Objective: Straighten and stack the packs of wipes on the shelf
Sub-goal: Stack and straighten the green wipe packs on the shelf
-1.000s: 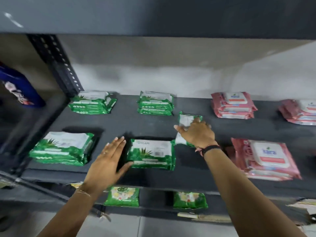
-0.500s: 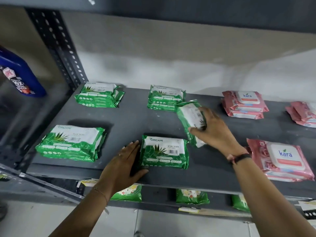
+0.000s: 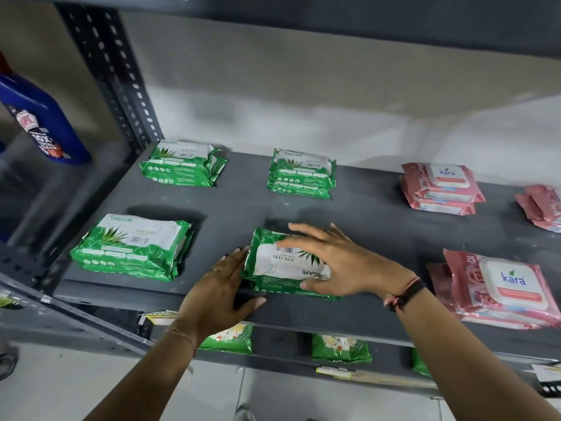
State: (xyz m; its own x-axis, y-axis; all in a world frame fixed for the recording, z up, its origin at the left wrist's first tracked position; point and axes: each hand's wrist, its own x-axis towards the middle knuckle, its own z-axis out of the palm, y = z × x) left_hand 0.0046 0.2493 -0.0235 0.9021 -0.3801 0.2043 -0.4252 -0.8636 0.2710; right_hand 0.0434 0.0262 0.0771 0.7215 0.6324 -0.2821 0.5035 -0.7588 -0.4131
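A green Origami wipes pack [image 3: 273, 265] lies label-reversed on top of another green pack at the front middle of the grey shelf [image 3: 230, 208]. My right hand [image 3: 343, 262] rests flat over the top pack, fingers spread and thumb at its near edge. My left hand [image 3: 218, 293] presses flat against the left side of this stack, with its thumb along the shelf's front lip. Other green stacks sit at front left [image 3: 133, 244], back left [image 3: 182, 162] and back middle [image 3: 302, 173].
Pink Kara packs lie at back right [image 3: 443, 185], front right [image 3: 504, 287] and the far right edge [image 3: 543, 208]. A blue bottle [image 3: 42, 117] stands beyond the perforated upright [image 3: 112, 71]. More green packs [image 3: 230, 338] sit on the shelf below.
My right hand carried the loose green pack from behind down onto the front-middle pack. My left hand stayed at that pack's left side. The view moved closer.
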